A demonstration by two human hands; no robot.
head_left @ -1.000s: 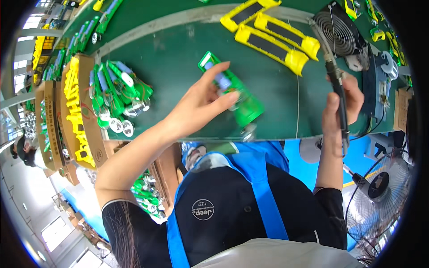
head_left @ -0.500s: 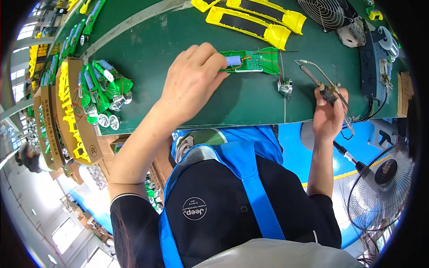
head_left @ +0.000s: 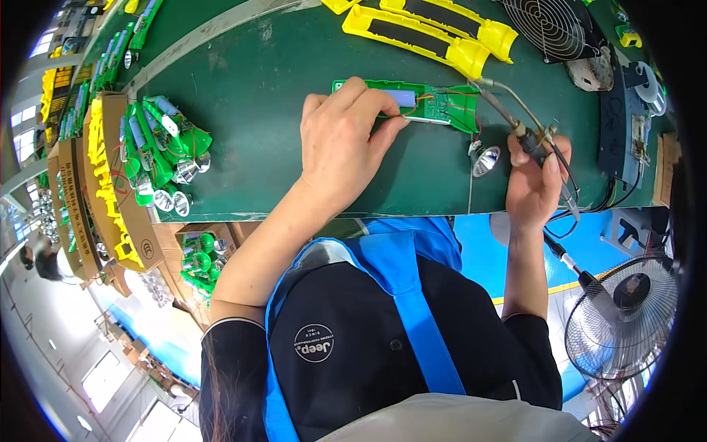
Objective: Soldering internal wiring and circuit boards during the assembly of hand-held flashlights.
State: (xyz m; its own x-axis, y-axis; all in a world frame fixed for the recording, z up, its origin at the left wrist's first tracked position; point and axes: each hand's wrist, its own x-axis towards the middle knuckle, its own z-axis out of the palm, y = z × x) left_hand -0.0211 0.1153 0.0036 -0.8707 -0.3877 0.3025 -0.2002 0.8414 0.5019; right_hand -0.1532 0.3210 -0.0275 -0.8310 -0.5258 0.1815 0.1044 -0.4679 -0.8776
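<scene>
A green plastic lamp housing (head_left: 462, 110) lies on the bench, holding a purple battery cell (head_left: 403, 98), a green circuit board and thin red wires. My left hand (head_left: 337, 147) is over its left end, thumb and forefinger closed on the near edge beside the cell. My right hand (head_left: 536, 184) grips a soldering iron (head_left: 526, 140) with a thin metal feed tube beside its shaft. The iron's tip reaches the far right corner of the housing; whether it touches cannot be told. A shiny reflector (head_left: 485, 161) hangs on wires off the housing's right end.
Yellow shell halves (head_left: 416, 40) lie beyond the housing. Wired green housings with reflectors (head_left: 166, 147) are piled at left, beside a cardboard box (head_left: 136, 214) edged with yellow parts. At right stand a fan guard (head_left: 545, 26), a dark soldering station (head_left: 618, 140) and a floor fan (head_left: 626, 317).
My left hand has shifted right along the housing. The iron has moved left and its tip now reaches the housing's right end. The reflector has turned to face up more.
</scene>
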